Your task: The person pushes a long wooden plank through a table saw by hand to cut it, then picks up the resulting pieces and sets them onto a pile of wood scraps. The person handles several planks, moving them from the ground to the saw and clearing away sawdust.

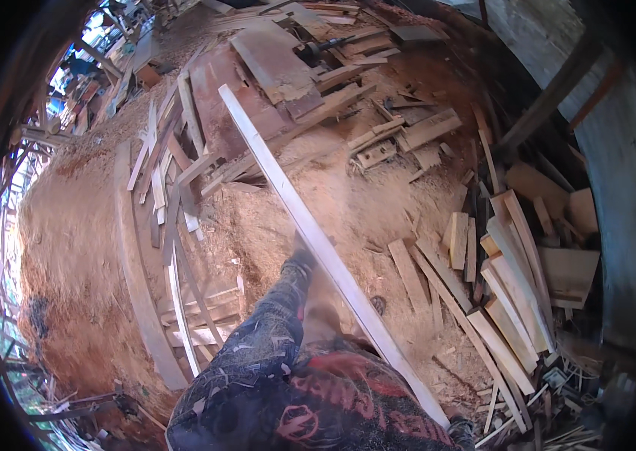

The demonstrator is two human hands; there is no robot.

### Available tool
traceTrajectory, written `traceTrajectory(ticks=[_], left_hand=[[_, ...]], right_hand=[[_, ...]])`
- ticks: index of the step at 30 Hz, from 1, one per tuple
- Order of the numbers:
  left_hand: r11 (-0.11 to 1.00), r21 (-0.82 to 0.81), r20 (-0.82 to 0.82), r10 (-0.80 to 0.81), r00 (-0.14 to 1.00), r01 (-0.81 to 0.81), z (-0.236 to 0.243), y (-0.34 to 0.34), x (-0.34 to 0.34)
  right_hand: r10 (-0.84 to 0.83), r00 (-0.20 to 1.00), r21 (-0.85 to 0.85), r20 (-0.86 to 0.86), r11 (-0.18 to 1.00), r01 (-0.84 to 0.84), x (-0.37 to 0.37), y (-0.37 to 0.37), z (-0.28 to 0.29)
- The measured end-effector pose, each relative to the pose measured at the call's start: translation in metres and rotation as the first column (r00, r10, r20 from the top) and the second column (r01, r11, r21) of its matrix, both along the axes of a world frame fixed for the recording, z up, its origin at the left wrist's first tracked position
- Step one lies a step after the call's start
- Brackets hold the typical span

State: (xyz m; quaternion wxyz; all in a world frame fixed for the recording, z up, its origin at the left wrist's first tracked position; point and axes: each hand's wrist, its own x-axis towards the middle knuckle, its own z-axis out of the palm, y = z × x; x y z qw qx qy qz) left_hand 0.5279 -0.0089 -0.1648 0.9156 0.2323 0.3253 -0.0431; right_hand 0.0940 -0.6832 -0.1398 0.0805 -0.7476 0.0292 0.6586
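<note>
- Handling long pale board (319, 242), as judged; runs diag. from ~11 o'clock (far end) to ~5 o'clock (near end), passing over L foot.
- Dark shape (461, 430) at ~5 o'clock, right by near end, may be R hand; too blurred/cut off, so can't tell if fingers are spread or closed, or have hold of board.
- L hand n/v; can't tell fingers' state or hold.
- Surroundings: stacked timber (510, 301) ~4 o'clock; offcuts (427, 131) ~1-2 o'clock; wide flat panel (269, 56) ~11-12 o'clock; loose strips (175, 199) ~10 o'clock; sawdust on floor, approx. everywhere between.
- Step in hand (judged): supporting/steering board; looks raised off floor, not certain.
- Next move prob. calls for firm hold near 5 o'clock end, far end kept off panel + strips, careful footing on sawdust.
</note>
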Motion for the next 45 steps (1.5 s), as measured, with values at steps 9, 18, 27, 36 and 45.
traceTrajectory(ticks=[9, 18, 27, 36, 45], left_hand=[[0.896, -0.202, -0.063, 0.391, 0.918, -0.395, 0.010, -0.043, 0.033], [0.388, 0.920, -0.071, 0.035, 0.997, 0.052, 0.015, -0.046, 0.061], [0.392, 0.917, -0.071, -0.022, 0.997, 0.074, -0.004, -0.039, 0.096], [0.447, 0.895, -0.041, 0.075, 0.996, 0.004, -0.001, -0.016, 0.120], [0.430, 0.903, -0.013, 0.037, 0.999, -0.004, 0.003, 0.029, 0.175]], right_hand=[[-0.188, 0.982, -0.017, 0.001, 0.982, 0.188, 0.003, 0.032, -0.028], [-0.313, 0.949, 0.014, 0.028, 0.950, 0.313, 0.035, 0.044, -0.069], [-0.315, 0.945, -0.012, 0.084, 0.948, 0.317, 0.066, 0.039, -0.060], [-0.303, 0.953, -0.077, -0.004, 0.950, 0.302, 0.148, 0.096, 0.008], [-0.389, 0.921, -0.166, 0.036, 0.906, 0.389, 0.166, 0.136, -0.037]])
